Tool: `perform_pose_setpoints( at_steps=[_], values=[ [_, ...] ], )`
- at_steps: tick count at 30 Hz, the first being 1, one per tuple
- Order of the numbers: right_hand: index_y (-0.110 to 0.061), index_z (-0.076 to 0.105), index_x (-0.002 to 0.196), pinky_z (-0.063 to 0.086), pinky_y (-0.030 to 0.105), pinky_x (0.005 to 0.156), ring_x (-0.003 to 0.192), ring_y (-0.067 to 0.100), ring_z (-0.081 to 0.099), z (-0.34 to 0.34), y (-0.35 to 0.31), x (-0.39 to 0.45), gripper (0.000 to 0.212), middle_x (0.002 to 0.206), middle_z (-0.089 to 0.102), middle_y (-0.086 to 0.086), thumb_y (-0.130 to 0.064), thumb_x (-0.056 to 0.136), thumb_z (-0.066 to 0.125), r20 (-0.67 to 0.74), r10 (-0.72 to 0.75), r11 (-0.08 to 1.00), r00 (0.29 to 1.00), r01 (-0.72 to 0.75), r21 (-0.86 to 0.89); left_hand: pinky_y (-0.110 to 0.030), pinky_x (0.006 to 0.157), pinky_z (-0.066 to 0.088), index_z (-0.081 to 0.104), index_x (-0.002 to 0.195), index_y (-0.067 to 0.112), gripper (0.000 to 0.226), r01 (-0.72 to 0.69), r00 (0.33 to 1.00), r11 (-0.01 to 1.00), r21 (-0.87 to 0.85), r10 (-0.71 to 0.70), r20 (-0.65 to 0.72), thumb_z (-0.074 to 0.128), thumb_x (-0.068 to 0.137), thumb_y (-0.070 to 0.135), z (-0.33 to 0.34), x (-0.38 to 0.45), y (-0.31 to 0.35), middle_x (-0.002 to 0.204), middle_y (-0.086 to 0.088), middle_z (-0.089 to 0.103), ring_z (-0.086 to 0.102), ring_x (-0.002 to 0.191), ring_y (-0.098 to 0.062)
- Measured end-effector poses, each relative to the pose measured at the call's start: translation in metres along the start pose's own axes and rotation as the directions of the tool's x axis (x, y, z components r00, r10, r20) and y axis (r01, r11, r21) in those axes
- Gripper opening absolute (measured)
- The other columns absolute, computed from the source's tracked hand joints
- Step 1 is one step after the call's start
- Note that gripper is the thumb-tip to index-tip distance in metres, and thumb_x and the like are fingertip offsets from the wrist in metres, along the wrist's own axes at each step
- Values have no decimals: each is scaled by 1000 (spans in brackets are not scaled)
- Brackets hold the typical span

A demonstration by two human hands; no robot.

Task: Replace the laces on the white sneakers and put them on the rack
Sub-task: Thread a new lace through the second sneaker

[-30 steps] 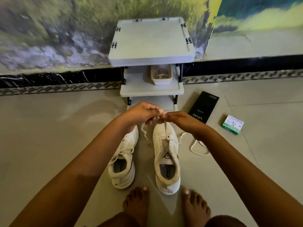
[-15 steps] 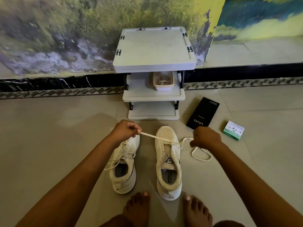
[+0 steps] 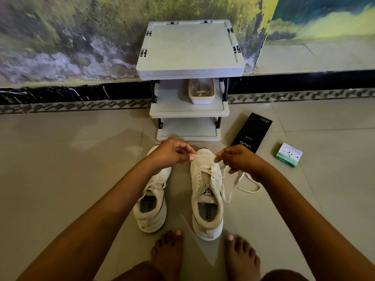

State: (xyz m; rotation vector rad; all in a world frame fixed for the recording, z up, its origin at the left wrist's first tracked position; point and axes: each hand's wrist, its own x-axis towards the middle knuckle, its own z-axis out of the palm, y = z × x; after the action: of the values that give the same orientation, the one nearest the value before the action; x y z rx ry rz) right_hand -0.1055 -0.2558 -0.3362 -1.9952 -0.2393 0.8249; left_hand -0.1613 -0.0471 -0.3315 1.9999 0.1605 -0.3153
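lace (image 3: 205, 157) stretched between left grip (image 3: 172, 153), right grip (image 3: 238, 158)

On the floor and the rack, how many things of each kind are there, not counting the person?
White sneakers: 2, left and right
Laces held or loose: 1
Boxes: 2, black and green
Baskets: 1
Racks: 1
Total: 7

The toe of the left sneaker (image 3: 151, 199) is covered by the left hand (image 3: 172, 153). The contents of the tray (image 3: 201, 91) on the rack (image 3: 189, 110) cannot be made out. Print on the small green box (image 3: 289, 154) is too small to be read.
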Motion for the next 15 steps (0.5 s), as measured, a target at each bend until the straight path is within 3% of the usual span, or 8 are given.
perform_pose_setpoints(
  at_steps=[4,7,9,10,12,15],
  values=[
    [-14,63,71,34,19,52,62,10,42,-11,8,5,24,70,51,-4,-13,92,51,-72,92,994,993,-96,-55,-27,80,53,71,90,16,14,29,994,999,-35,-33,-107,66,83,5,-7,1,-8,89,-8,71,64,87,-19],
    [-12,62,72,38,22,55,63,13,46,-8,10,8,23,70,53,0,-16,91,50,-93,145,970,985,-160,-184,-27,85,53,72,98,12,17,19,994,999,27,-16,-110,63,86,3,-3,3,-8,93,-7,71,67,90,-19],
    [-14,64,97,44,23,71,84,16,59,0,10,8,13,89,61,-2,-13,91,53,-57,83,932,995,-98,-350,-20,84,53,71,102,9,21,-20,998,995,99,26,-62,58,88,-1,2,4,-5,96,-4,71,68,86,-12],
    [-17,59,118,44,22,77,97,15,59,7,9,8,29,104,61,-2,-9,90,55,11,45,935,999,-38,-352,-16,83,51,71,103,8,22,-50,998,991,126,56,-40,58,88,-2,4,5,-3,96,-2,71,68,84,-7],
    [-20,45,138,43,19,82,102,9,56,24,7,8,52,121,61,0,-5,89,57,105,-15,985,994,33,-172,-15,83,50,72,100,11,21,-99,993,980,172,109,-45,59,88,0,10,6,2,95,2,70,66,86,-4],
    [-9,64,117,52,22,79,79,8,63,39,3,13,27,96,70,5,-9,91,58,-88,-98,995,991,98,-8,-23,83,52,70,91,16,15,-143,977,966,214,172,-127,64,85,4,17,7,3,87,4,69,65,83,-6]
  ],
)
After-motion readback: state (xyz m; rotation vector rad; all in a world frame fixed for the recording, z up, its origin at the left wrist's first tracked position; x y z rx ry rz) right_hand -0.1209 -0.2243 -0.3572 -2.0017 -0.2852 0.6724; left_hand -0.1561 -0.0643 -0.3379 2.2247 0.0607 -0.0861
